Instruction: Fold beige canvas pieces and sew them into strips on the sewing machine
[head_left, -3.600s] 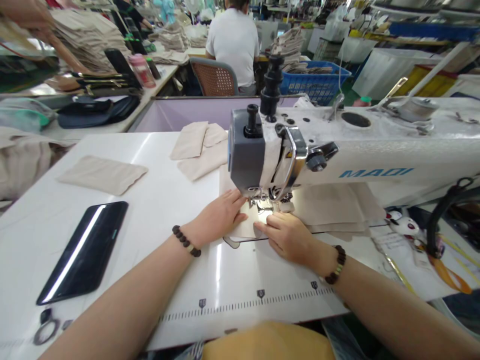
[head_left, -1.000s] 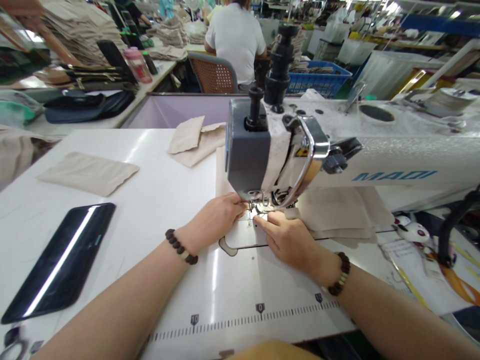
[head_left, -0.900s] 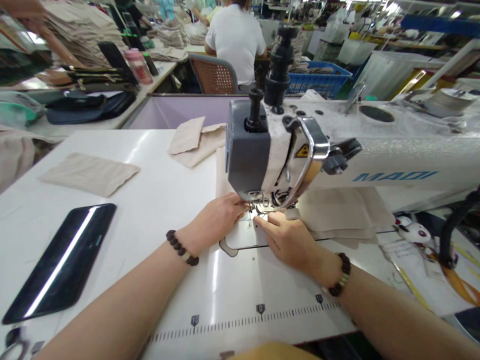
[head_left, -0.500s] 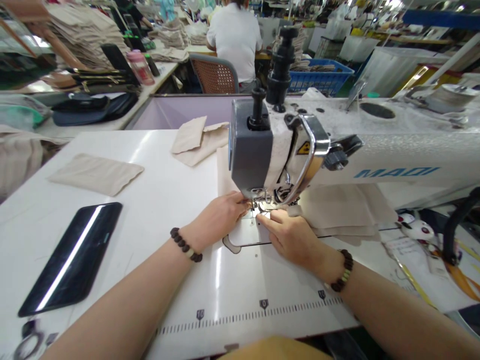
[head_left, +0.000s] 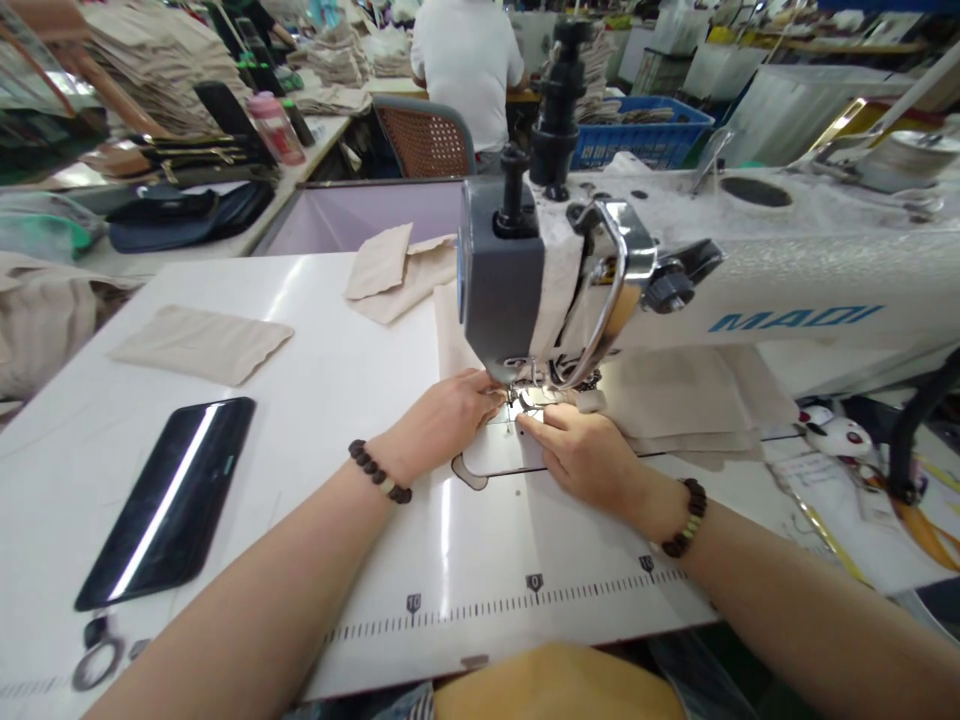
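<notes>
A sewing machine (head_left: 501,275) stands over the white table, its lit needle area between my two hands. My left hand (head_left: 442,425) is closed at the left of the presser foot, its fingertips on the edge of a beige fabric piece (head_left: 454,325) that runs back beside the machine head. To the right of the foot, my right hand (head_left: 589,455) rests low with its index finger stretched out on the metal needle plate (head_left: 499,455). Its other fingers are partly bent and their tips are hard to see. More beige fabric (head_left: 675,400) lies stacked under the machine arm.
Left on the table are a folded beige piece (head_left: 202,342), a dark phone or tablet (head_left: 169,500) and a ring-shaped item (head_left: 97,662). Other beige pieces (head_left: 401,270) lie behind. A person in white (head_left: 469,75) sits beyond, near a blue basket (head_left: 637,135).
The whole view has shifted slightly, with the table items appearing a little further right. Both hands stay beside the presser foot in nearly the same pose.
</notes>
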